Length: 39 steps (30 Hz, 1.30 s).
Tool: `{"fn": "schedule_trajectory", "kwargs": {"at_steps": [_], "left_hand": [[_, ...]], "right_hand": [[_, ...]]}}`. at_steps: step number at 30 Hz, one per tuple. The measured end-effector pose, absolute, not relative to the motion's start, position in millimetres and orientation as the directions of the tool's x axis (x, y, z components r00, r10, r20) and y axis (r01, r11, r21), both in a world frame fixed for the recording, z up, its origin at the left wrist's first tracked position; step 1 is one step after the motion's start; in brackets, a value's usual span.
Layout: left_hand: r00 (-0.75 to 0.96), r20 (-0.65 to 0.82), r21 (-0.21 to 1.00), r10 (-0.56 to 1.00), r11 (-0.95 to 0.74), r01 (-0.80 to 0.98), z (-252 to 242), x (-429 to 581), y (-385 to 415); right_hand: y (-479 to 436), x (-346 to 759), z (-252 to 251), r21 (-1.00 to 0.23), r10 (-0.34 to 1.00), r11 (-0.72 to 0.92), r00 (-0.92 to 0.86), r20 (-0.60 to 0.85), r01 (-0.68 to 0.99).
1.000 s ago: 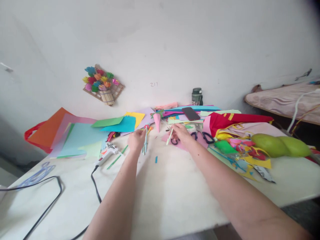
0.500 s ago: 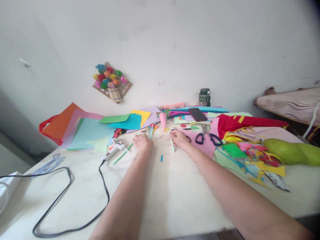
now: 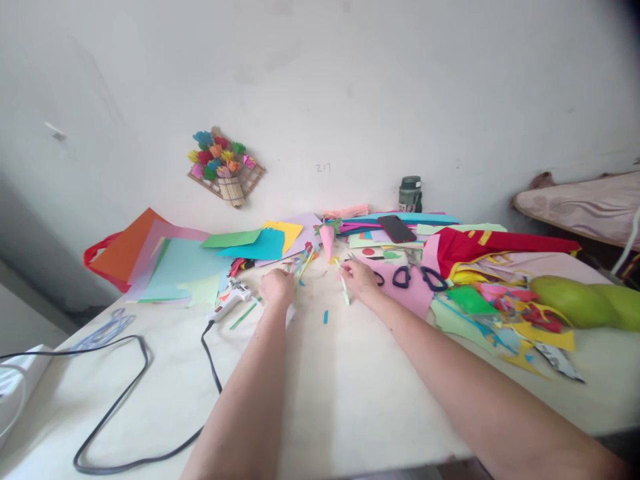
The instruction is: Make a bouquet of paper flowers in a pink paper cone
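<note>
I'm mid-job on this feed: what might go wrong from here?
The glue gun lies close beside the left hand; if it is hot, a stray movement might bring skin against its tip.

Its black cord runs up to the left forearm, so a snag could drag the gun.

The right hand pinches a thin pale green strip, which might bend or slip.

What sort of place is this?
Probably a papercraft table in a room: there's what looks like a glue gun, coloured sheets and cut scraps.
</note>
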<state>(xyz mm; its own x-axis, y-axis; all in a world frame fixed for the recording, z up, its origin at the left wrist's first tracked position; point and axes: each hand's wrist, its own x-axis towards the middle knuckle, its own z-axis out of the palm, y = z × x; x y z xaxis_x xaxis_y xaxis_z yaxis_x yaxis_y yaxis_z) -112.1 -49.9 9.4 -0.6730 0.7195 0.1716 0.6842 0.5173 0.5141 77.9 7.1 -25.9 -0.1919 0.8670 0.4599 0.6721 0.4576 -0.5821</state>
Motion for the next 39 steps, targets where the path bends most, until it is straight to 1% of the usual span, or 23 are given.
{"fn": "schedule_trajectory", "kwargs": {"at_steps": [4,6,8,10,12,14,16,18,20,22,24,26,28,31,35,39], "left_hand": [[-0.673,0.292,0.517,0.680,0.480,0.709,9,-115,-50],[-0.694,0.319,0.542,0.646,0.476,0.692,11,-114,-50],[-0.731,0.307,0.597,0.609,0.475,0.646,15,-112,-50],[-0.753,0.282,0.686,0.594,0.424,0.591,17,-110,-49],[-0.732,0.243,0.826,0.636,0.260,0.500,16,-106,-46],[-0.662,0.199,0.947,0.723,0.031,0.318,11,-101,-41],[-0.571,0.167,0.985,0.804,-0.120,0.120,5,-95,-37],[-0.470,0.167,0.981,0.867,-0.194,-0.009,0,-88,-34],[-0.361,0.161,0.977,0.919,-0.200,-0.074,-1,-81,-34],[-0.266,0.134,0.981,0.955,-0.165,-0.098,0,-73,-36],[-0.204,0.096,0.986,0.974,-0.121,-0.113,3,-66,-39],[-0.158,0.059,0.990,0.986,-0.078,-0.118,5,-60,-42],[-0.109,0.029,0.992,0.994,-0.042,-0.119,5,-57,-44],[-0.008,-0.015,0.993,1.000,0.014,-0.118,5,-57,-45],[0.107,-0.038,0.995,0.994,0.048,-0.091,7,-58,-45],[0.114,-0.025,1.000,0.993,0.026,-0.011,12,-58,-47]], "right_hand": [[1,80,-22,-0.537,0.852,0.448,-0.159,0.500,0.715],[-1,81,-20,-0.527,0.849,0.445,-0.153,0.506,0.724],[-4,81,-18,-0.522,0.848,0.446,-0.157,0.506,0.727],[-6,80,-16,-0.528,0.842,0.463,-0.166,0.513,0.712],[-6,79,-14,-0.557,0.836,0.482,-0.164,0.524,0.677],[-6,77,-13,-0.616,0.841,0.493,-0.155,0.519,0.614],[-4,75,-12,-0.716,0.868,0.476,-0.140,0.476,0.510],[-2,73,-12,-0.832,0.906,0.423,-0.147,0.397,0.359],[0,73,-11,-0.926,0.942,0.324,-0.159,0.296,0.192],[1,74,-9,-0.978,0.967,0.207,-0.155,0.200,0.032],[1,76,-6,-0.986,0.981,0.128,-0.131,0.142,-0.111],[2,79,-3,-0.971,0.985,0.127,-0.087,0.147,-0.201],[4,82,-1,-0.959,0.983,0.171,-0.021,0.180,-0.225],[6,84,1,-0.958,0.978,0.207,0.038,0.203,-0.201],[7,86,2,-0.959,0.974,0.225,0.017,0.225,-0.172],[5,86,2,-0.953,0.959,0.275,-0.041,0.282,-0.125]]}}
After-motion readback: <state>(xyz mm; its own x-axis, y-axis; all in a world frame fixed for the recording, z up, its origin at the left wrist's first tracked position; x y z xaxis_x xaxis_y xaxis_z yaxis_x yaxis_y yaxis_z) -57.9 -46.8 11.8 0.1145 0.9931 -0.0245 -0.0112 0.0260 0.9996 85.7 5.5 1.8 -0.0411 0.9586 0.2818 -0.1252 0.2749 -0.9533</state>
